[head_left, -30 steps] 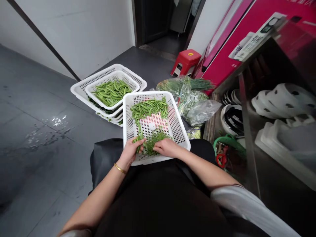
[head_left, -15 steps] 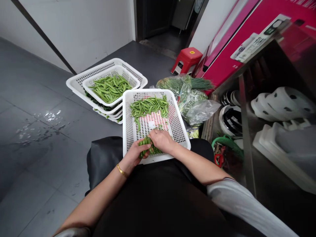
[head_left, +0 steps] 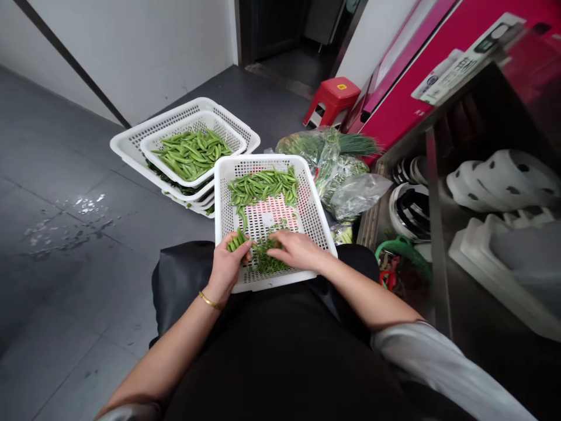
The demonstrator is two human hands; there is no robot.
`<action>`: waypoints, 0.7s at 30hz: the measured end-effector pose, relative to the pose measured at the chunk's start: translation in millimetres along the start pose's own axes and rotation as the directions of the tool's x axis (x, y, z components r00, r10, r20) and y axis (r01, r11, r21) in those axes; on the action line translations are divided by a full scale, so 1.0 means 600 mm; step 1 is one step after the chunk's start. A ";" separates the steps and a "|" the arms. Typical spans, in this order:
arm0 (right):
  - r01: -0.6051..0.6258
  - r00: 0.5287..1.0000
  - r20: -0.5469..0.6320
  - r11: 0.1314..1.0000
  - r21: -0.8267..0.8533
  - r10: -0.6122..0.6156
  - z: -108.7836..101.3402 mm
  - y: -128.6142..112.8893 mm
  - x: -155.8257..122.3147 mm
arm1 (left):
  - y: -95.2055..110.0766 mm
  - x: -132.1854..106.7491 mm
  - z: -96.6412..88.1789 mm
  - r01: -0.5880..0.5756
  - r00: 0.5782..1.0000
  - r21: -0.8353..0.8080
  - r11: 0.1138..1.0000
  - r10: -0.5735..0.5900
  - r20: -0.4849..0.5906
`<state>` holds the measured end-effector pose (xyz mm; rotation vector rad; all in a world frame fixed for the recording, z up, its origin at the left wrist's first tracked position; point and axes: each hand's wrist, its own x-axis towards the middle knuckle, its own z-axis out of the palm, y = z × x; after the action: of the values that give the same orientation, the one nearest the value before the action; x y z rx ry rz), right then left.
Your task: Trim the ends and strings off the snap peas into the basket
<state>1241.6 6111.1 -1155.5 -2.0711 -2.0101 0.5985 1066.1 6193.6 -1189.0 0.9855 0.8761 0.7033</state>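
Left grip (head_left: 224,266) is curled round some pods (head_left: 236,240); right grip (head_left: 301,251) is spread over the green scraps (head_left: 268,261). They have just moved apart, so perhaps one more pod is trimmed. Other pods (head_left: 265,186) lie at the basket's (head_left: 321,231) far end.

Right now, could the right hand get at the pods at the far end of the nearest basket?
Probably yes: the right hand looks open above the small green scraps, inside the same basket as the pods. Only a few loose scraps and bare basket floor seem to lie between.
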 end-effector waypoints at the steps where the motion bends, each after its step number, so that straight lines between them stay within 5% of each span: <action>1: 0.036 0.999 0.035 0.999 -0.001 -0.036 0.011 -0.012 0.008 | 0.001 -0.003 0.002 -0.004 1.000 0.051 0.999 0.003 0.021; 4: 0.106 0.989 0.106 0.993 -0.051 -0.100 0.031 -0.035 0.023 | 0.014 -0.012 -0.006 -0.151 0.988 0.308 0.939 0.153 0.017; 7: 0.220 0.965 0.179 0.964 -0.150 -0.193 0.021 -0.034 0.016 | 0.044 -0.022 -0.025 -0.408 0.908 0.556 0.724 0.383 0.169; 11: 0.424 0.901 0.207 0.874 -0.239 -0.381 -0.006 -0.030 -0.002 | 0.072 -0.027 -0.032 -0.554 0.820 0.666 0.500 0.189 0.540; 14: 0.404 0.915 0.066 0.890 -0.213 -0.399 -0.012 -0.032 0.000 | 0.073 -0.027 -0.022 -0.547 0.790 0.675 0.496 0.037 0.612; 16: 0.376 0.924 -0.017 0.915 -0.146 -0.383 -0.011 -0.035 0.006 | 0.068 -0.028 -0.014 -0.522 0.802 0.669 0.529 0.040 0.595; 19: 0.386 0.922 -0.045 0.922 0.013 -0.385 -0.014 -0.039 0.011 | 0.062 -0.032 -0.009 -0.500 0.821 0.653 0.569 0.070 0.567; 21: 0.415 0.907 -0.020 0.885 0.210 -0.421 -0.020 -0.042 0.011 | 0.064 -0.037 -0.011 -0.488 0.795 0.602 0.632 0.037 0.606</action>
<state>1223.8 6120.8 -1135.7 -1.4517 -2.2038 0.7142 1045.5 6193.0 -1149.4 1.9953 0.4693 0.2421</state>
